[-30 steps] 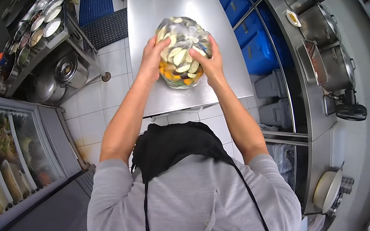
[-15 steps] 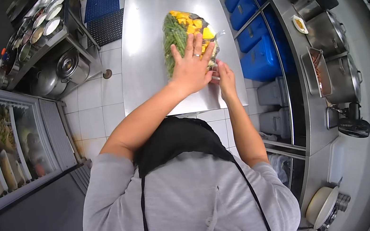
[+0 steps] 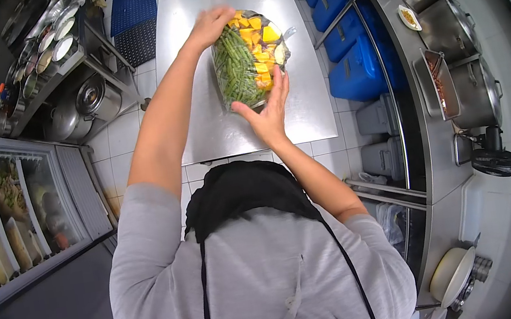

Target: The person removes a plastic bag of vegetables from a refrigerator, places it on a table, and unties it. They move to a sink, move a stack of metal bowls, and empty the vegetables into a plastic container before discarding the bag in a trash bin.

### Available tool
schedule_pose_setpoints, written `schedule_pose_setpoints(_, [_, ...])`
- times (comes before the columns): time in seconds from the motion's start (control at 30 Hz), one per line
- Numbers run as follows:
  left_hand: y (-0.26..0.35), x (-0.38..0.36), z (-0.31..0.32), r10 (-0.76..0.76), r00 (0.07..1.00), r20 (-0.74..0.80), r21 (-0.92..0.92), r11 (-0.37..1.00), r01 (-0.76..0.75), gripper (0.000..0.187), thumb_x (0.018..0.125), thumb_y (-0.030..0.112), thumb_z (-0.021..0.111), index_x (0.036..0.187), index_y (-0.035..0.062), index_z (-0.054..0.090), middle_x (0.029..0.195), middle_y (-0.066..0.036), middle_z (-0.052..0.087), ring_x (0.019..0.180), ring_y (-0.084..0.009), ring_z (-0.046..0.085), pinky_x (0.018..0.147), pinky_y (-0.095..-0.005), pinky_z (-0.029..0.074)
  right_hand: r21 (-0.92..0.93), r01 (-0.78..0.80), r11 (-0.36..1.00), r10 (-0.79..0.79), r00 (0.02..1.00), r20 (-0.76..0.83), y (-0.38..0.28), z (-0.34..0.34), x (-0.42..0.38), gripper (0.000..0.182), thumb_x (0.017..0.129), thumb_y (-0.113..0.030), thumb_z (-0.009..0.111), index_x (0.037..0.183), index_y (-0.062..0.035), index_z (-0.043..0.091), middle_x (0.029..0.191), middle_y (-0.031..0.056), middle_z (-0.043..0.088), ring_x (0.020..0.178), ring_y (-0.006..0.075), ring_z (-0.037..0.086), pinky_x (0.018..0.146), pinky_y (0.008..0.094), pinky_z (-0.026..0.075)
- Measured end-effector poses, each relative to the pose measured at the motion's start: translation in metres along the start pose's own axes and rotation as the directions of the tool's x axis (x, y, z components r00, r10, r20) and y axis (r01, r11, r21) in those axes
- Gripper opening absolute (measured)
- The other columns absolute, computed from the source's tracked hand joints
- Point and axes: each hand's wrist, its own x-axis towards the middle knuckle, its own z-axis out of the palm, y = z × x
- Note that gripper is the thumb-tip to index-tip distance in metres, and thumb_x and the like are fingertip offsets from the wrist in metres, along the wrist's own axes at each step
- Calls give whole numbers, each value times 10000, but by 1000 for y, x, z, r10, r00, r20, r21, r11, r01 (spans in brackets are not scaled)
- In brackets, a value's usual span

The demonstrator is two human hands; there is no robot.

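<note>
L hand (image 3: 211, 27) has slid from flat on top of the clear plastic veg bag (image 3: 249, 61) to its far-left corner vs. half a sec ago; R hand (image 3: 269, 110) has shifted from the bag's near-right corner to its near edge, & the cut green beans (image 3: 232, 67) now show along nearly their full length. Bag lies on the stainless-steel worktable (image 3: 201, 125), btwn the two hands, its long axis running approx. straight away from the person; beans fill its left half, yellow-orange pumpkin cubes (image 3: 270, 34) its right, w/ pale dark-skinned slices, prob. eggplant (image 3: 280, 55), at the right edge. Key relation: hands sit at diagonal ends, L at the far end, R at the near, so the bag lies to the near-right of the L palm & just beyond the R. R is spread wide, thumb at the bag's near edge, fingers up against its right side, w/ no firm pinch visible. L is blurred, fingers reaching over the corner; can't tell if it has hold of the plastic. Well right of the bag: blue lidded bins (image 3: 356, 72) below, metal tray of reddish food (image 3: 435, 89) farther out. Well left: glass-topped fridge (image 3: 86, 241).
</note>
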Motion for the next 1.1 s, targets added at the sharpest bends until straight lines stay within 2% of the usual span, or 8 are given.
schedule_pose_setpoints(0.07, [18,-8,-22,-225,883,413,-259,900,350,622,922,642,520,1207,114,684,1209,-198,671,1180,-335,603,995,-426,449,34,35,999,-38,996,84,18,1,14,1139,725,-456,869,1577,-100,202,1571,323,134,1465,493,153,1160,537,270])
schedule_pose_setpoints(0.23, [45,-43,-95,-412,803,430,30,896,444,584,902,623,589,1126,91,673,1217,-199,663,1159,-300,616,950,-406,467,267,-28,963,-58,950,307,74,-51,45,1068,837,-352,808,1610,-126,106,1544,203,313,1353,310,420,1099,435,385])
schedule_pose_setpoints(0.33, [-17,-104,-87,-264,917,299,-293,889,351,662,894,568,652,1333,79,574,1378,-220,543,1300,-302,510,1041,-397,415,406,-457,792,241,844,480,82,-78,47,1027,873,-307,787,1616,-149,95,1482,125,418,1186,202,540,918,333,510])
schedule_pose_setpoints(0.47, [16,-145,-83,-281,891,357,-691,561,455,882,916,494,668,1558,26,284,1519,-201,383,1435,-280,336,1186,-374,251,395,-347,851,223,918,327,72,-52,47,1032,856,-332,800,1611,-158,118,1426,105,479,1100,173,583,696,273,550])
schedule_pose_setpoints(0.67, [55,-94,-129,-368,814,449,-500,652,570,935,868,556,700,1530,15,321,1416,-206,511,1309,-285,507,1093,-385,401,264,-428,865,336,882,331,12,-69,93,1024,827,-420,803,1587,-86,205,1296,151,573,917,170,663,508,239,512])
schedule_pose_setpoints(0.8, [61,-72,-137,-515,665,541,-169,708,685,1013,766,637,739,1462,-17,401,1242,-216,645,1062,-323,681,822,-398,571,47,-324,945,290,895,340,33,-58,108,914,836,-470,784,1533,-53,363,1083,116,666,757,131,642,488,237,470])
schedule_pose_setpoints(1.0, [-4,-88,-89,-551,739,389,-71,782,620,1062,741,748,676,1475,25,421,1318,-251,613,1246,-364,587,1052,-393,444,3,-179,984,175,962,208,78,-26,92,809,880,-475,734,1506,-68,424,1019,92,675,728,128,618,584,267,499])
schedule_pose_setpoints(1.1, [1,-95,-92,-544,751,375,-91,785,613,1025,777,713,677,1494,32,403,1349,-252,594,1273,-363,568,1076,-397,423,69,-247,966,228,951,211,53,-30,76,814,882,-460,717,1516,-60,401,1162,181,655,944,251,639,818,342,496])
